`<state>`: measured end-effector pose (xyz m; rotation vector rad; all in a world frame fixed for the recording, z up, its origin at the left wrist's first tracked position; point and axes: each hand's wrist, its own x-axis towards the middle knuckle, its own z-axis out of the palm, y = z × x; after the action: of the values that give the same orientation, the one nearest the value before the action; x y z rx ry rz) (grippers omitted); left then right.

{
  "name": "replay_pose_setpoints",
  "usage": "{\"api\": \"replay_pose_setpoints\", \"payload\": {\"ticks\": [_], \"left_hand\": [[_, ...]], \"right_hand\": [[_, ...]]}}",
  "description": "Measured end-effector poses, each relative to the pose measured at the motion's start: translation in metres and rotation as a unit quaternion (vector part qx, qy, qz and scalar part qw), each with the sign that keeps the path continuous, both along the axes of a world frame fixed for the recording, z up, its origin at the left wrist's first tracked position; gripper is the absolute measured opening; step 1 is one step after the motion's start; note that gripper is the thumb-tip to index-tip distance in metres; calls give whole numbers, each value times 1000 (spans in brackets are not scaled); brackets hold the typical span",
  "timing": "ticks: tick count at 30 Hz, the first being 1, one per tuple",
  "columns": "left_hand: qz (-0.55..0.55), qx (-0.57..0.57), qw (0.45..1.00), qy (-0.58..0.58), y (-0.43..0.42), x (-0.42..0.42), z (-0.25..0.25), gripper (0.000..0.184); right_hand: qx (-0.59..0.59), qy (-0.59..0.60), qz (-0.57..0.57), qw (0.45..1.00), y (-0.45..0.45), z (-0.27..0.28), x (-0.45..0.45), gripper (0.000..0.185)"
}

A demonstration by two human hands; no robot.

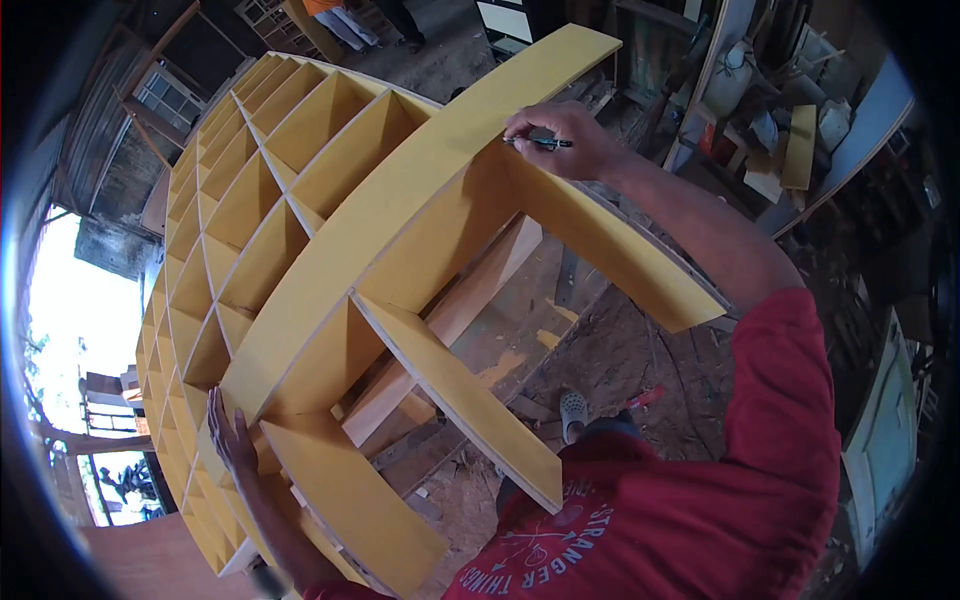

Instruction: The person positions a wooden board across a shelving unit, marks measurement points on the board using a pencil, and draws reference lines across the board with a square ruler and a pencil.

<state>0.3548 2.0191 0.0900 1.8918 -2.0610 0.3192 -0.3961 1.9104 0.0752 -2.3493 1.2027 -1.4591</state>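
Red shirt [690, 500] nearest; right hand [568, 138] holds a pen [545, 144] at the board's [395, 197] edge; flat left hand [232, 438] should press steadily.

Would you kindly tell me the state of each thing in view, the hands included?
Long board: lying across the yellow frame, one end jutting out.
Yellow frame: assembled, its compartments open.
Left hand: open, fingers extended, resting against the long board.
Right hand: closed around a pen.
Pen: held at the long board's edge.
Shoe: worn.
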Motion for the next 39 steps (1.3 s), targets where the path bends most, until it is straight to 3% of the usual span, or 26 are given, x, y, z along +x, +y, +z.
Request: {"api": "replay_pose_setpoints", "payload": {"ticks": [39], "left_hand": [[14,12,1000,-6,0,1,-2,62]], "right_hand": [[20,-9,-26,999,-1,-15,3,10]]}}
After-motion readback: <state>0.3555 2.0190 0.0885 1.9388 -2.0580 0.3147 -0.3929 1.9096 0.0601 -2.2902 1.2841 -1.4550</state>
